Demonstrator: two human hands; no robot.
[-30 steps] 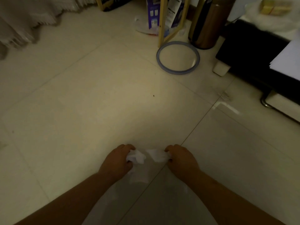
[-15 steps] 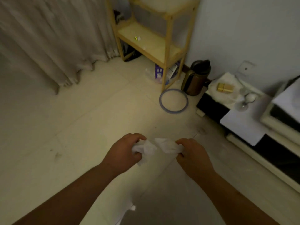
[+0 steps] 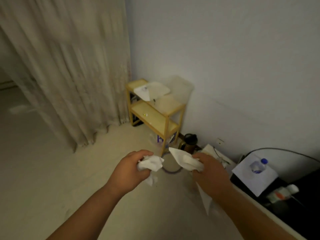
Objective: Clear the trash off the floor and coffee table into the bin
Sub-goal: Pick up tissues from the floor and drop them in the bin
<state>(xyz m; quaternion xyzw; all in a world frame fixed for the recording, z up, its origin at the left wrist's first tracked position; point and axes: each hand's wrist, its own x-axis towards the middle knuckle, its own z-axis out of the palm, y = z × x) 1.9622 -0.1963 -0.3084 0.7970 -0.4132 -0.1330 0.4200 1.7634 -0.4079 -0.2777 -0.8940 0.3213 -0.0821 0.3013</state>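
Observation:
My left hand [image 3: 131, 168] grips a crumpled white tissue [image 3: 151, 164] in front of me, above the floor. My right hand [image 3: 210, 172] grips a second white tissue [image 3: 186, 160], and a pointed white strip hangs below that hand [image 3: 205, 201]. Both hands are held up side by side, a short gap between the two tissues. No bin is clearly in view.
A wooden shelf unit [image 3: 166, 116] stands in the corner with a white tray on top. A dark kettle [image 3: 189, 142] and a grey ring [image 3: 170, 166] lie on the floor behind my hands. A low black table [image 3: 270, 189] with a water bottle [image 3: 258, 165] is at right. Curtains [image 3: 69, 75] hang at left.
Both hands rose from the floor holding the tissues, and my view tilted up from the tiles to the corner, wall and curtains.

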